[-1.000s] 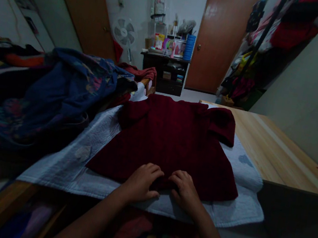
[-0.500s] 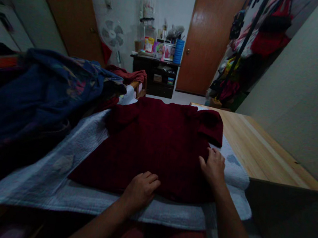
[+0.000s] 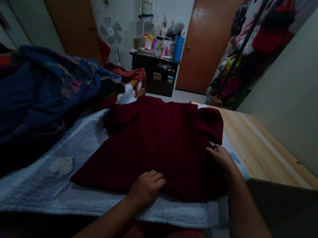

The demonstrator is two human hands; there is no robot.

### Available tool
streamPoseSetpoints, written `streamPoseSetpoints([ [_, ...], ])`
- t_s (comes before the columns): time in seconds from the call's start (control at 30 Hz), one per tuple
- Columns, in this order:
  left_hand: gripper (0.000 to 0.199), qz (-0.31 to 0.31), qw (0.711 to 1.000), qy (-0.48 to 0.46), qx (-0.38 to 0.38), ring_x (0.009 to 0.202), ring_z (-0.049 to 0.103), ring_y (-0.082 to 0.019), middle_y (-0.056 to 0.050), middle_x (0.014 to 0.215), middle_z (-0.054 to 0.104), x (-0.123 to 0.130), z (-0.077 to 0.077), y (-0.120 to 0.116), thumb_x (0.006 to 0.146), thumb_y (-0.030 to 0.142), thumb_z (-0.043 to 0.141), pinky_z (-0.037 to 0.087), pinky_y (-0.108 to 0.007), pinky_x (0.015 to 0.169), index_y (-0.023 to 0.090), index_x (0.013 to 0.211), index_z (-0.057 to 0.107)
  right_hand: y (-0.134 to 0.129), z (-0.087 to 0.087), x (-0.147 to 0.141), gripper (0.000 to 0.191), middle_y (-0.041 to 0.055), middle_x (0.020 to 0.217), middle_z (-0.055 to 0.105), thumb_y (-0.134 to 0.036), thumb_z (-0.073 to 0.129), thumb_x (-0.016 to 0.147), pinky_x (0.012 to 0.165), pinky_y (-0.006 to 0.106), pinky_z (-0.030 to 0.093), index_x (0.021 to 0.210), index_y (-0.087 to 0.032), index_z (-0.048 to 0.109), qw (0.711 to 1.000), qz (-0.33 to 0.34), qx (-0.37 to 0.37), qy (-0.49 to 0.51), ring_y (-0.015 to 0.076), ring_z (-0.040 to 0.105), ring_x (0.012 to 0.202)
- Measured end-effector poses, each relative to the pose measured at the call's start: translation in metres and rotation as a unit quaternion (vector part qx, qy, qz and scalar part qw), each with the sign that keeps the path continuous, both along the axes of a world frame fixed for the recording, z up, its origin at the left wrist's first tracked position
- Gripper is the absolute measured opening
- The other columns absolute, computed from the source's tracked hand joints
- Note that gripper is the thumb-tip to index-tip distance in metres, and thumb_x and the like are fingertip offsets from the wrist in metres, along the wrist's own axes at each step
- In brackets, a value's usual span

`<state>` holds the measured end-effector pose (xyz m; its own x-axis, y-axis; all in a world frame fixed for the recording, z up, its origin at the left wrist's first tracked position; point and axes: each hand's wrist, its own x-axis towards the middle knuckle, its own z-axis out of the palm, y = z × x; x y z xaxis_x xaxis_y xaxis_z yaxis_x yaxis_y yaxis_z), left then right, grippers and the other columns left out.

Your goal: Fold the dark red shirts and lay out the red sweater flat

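A dark red short-sleeved shirt [image 3: 155,142] lies spread out on a pale quilted cloth [image 3: 97,205], its neck end away from me and its hem towards me. My left hand [image 3: 148,185] is at the middle of the hem, fingers curled down and closed on the fabric. Over at the right side edge, just below the sleeve, my right hand [image 3: 221,157] pinches the shirt between thumb and fingers. Its fingertips are partly hidden.
A heap of clothes with a blue patterned garment [image 3: 40,88] on top lies at the left. To the right is a light wooden board [image 3: 263,147] beside the wall. Farther back stand a dark cabinet [image 3: 150,75], a white fan [image 3: 111,31] and a brown door [image 3: 203,41].
My right hand has moved right and slightly up and closed on the shirt's side edge. The lower right part of the shirt is drawn outward. My left hand has shifted slightly right.
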<state>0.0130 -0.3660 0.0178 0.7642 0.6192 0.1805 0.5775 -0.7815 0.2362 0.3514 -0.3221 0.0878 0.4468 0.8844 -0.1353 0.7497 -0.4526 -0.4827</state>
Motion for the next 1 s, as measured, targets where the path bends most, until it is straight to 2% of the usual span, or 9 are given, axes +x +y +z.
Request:
streamPoseSetpoints([
  [0.17, 0.03, -0.024, 0.999, -0.01, -0.04, 0.102, 0.052, -0.022, -0.004, 0.112, 0.062, -0.009, 0.007, -0.001, 0.078, 0.014, 0.058, 0.044, -0.036, 0.089, 0.023, 0.107, 0.06, -0.012, 0.009, 0.002, 0.031, 0.0086, 0.094, 0.071, -0.035, 0.061, 0.082, 0.067, 0.027, 0.048, 0.104, -0.014, 0.065, 0.992, 0.023, -0.016, 0.12, 0.0192, 0.066, 0.08],
  [0.27, 0.036, -0.037, 0.997, -0.017, -0.062, 0.104, 0.052, -0.023, -0.005, 0.114, 0.061, -0.016, 0.011, -0.001, 0.075, 0.014, 0.059, 0.045, -0.036, 0.091, 0.023, 0.11, 0.058, -0.019, 0.011, 0.007, 0.036, 0.0089, 0.104, 0.07, -0.033, 0.063, 0.079, 0.074, 0.028, 0.05, 0.111, -0.015, 0.063, 0.989, 0.033, 0.026, 0.141, 0.0199, 0.065, 0.088],
  [0.4, 0.036, -0.038, 0.996, -0.018, -0.076, 0.103, 0.052, -0.023, -0.005, 0.112, 0.06, -0.019, 0.015, 0.0, 0.074, 0.015, 0.059, 0.044, -0.036, 0.091, 0.023, 0.109, 0.058, -0.026, 0.012, 0.015, 0.044, 0.0113, 0.111, 0.068, -0.039, 0.056, 0.084, 0.079, 0.03, 0.049, 0.12, -0.015, 0.06, 0.989, 0.007, 0.097, 0.108, 0.022, 0.064, 0.095],
  [0.5, 0.035, -0.033, 0.996, -0.011, -0.077, 0.102, 0.051, -0.023, -0.005, 0.111, 0.06, -0.018, 0.015, -0.001, 0.075, 0.015, 0.06, 0.044, -0.036, 0.089, 0.024, 0.108, 0.058, -0.033, 0.013, 0.008, 0.04, 0.0137, 0.107, 0.068, -0.033, 0.054, 0.084, 0.078, 0.032, 0.047, 0.119, -0.014, 0.058, 0.999, -0.01, 0.036, -0.009, 0.0241, 0.064, 0.094],
  [0.6, 0.038, -0.028, 0.997, -0.004, -0.073, 0.102, 0.049, -0.023, -0.005, 0.113, 0.058, -0.016, 0.015, -0.003, 0.073, 0.016, 0.063, 0.043, -0.037, 0.089, 0.024, 0.11, 0.058, -0.038, 0.014, -0.018, 0.044, 0.0196, 0.111, 0.064, -0.027, 0.056, 0.082, 0.083, 0.041, 0.044, 0.124, -0.013, 0.055, 0.979, -0.026, 0.008, -0.2, 0.0313, 0.06, 0.102],
  [0.7, 0.043, -0.024, 0.997, -0.003, -0.078, 0.104, 0.047, -0.024, -0.005, 0.114, 0.057, -0.014, 0.015, -0.005, 0.072, 0.017, 0.065, 0.042, -0.038, 0.089, 0.026, 0.113, 0.057, -0.032, 0.01, -0.059, 0.052, 0.0211, 0.134, 0.05, -0.029, 0.061, 0.079, 0.098, 0.052, 0.034, 0.128, -0.015, 0.052, 0.948, 0.009, 0.088, -0.307, 0.0381, 0.045, 0.122],
  [0.77, 0.047, -0.023, 0.996, -0.008, -0.087, 0.104, 0.046, -0.024, -0.004, 0.115, 0.056, -0.013, 0.015, -0.005, 0.071, 0.017, 0.066, 0.042, -0.039, 0.089, 0.027, 0.116, 0.056, -0.022, 0.001, -0.091, 0.054, 0.02, 0.143, 0.042, -0.031, 0.059, 0.082, 0.106, 0.052, 0.027, 0.132, -0.015, 0.05, 0.946, 0.079, 0.114, -0.292, 0.0362, 0.036, 0.131],
  [0.87, 0.051, -0.022, 0.994, -0.024, -0.109, 0.105, 0.045, -0.024, -0.004, 0.117, 0.055, -0.014, 0.013, -0.006, 0.071, 0.019, 0.068, 0.04, -0.04, 0.092, 0.029, 0.119, 0.056, -0.002, -0.02, -0.137, 0.052, 0.0161, 0.15, 0.037, -0.033, 0.053, 0.087, 0.111, 0.049, 0.02, 0.136, -0.015, 0.048, 0.955, 0.176, 0.095, -0.217, 0.0321, 0.028, 0.138],
  [1.0, 0.057, -0.022, 0.984, -0.063, -0.163, 0.11, 0.045, -0.025, -0.004, 0.123, 0.053, -0.02, 0.012, -0.009, 0.069, 0.027, 0.073, 0.039, -0.042, 0.097, 0.031, 0.123, 0.056, 0.018, -0.052, -0.182, 0.057, 0.0101, 0.157, 0.027, -0.045, 0.043, 0.093, 0.113, 0.049, 0.017, 0.144, -0.021, 0.04, 0.959, 0.235, 0.08, -0.137, 0.0301, 0.02, 0.144],
])
